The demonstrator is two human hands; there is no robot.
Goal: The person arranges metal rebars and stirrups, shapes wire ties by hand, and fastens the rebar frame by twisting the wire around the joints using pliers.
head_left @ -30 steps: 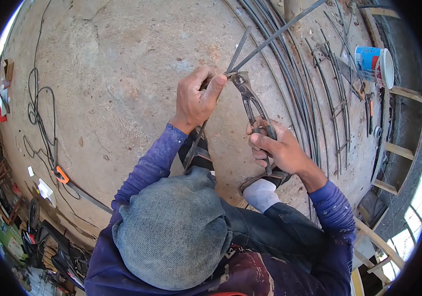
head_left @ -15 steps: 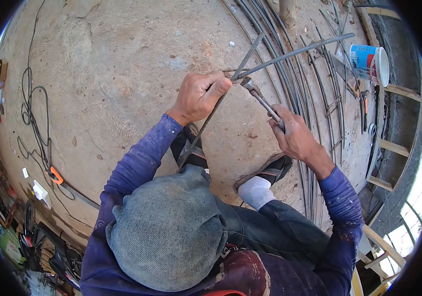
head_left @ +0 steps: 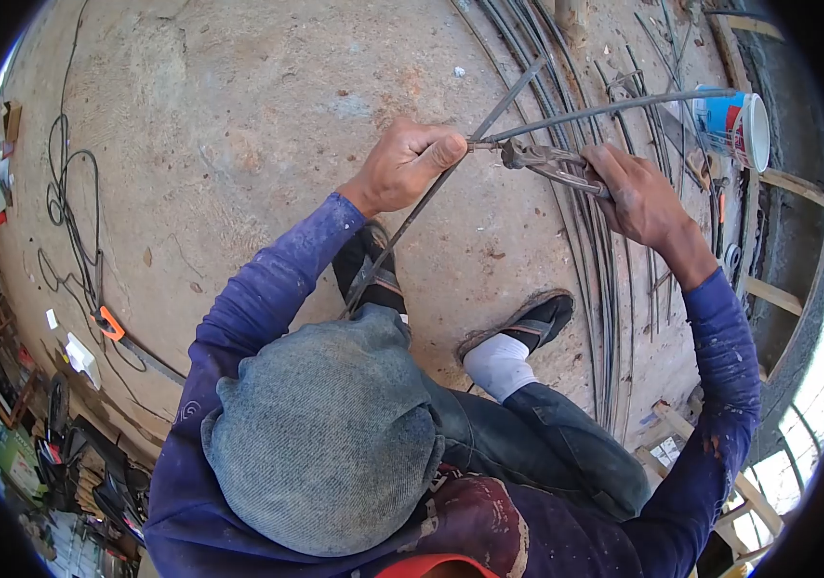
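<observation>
My left hand [head_left: 406,166] is closed around thin steel bars where they cross, with its thumb on top. One steel bar [head_left: 614,109] reaches out to the right from the crossing. Another steel bar [head_left: 402,231] slants down toward my feet, and its upper end sticks out past my fist. In my right hand [head_left: 645,197] are tying pincers [head_left: 557,162], held by the handles and nearly level. Their jaws are at a short wire [head_left: 484,145] that runs out from the crossing beside my left thumb. Whether the jaws grip it tightly cannot be made out.
Long steel rods [head_left: 593,241] lie on the concrete floor [head_left: 267,116] to the right. Beyond them a blue and white bucket [head_left: 735,125] lies tipped near a wooden frame [head_left: 776,294]. At left are a black cable [head_left: 96,222] and an orange-handled saw [head_left: 111,326].
My right hand has moved right and slightly up, swinging the pincers from steep to nearly level. The steel bars have shifted a little right with my left hand, still held.
</observation>
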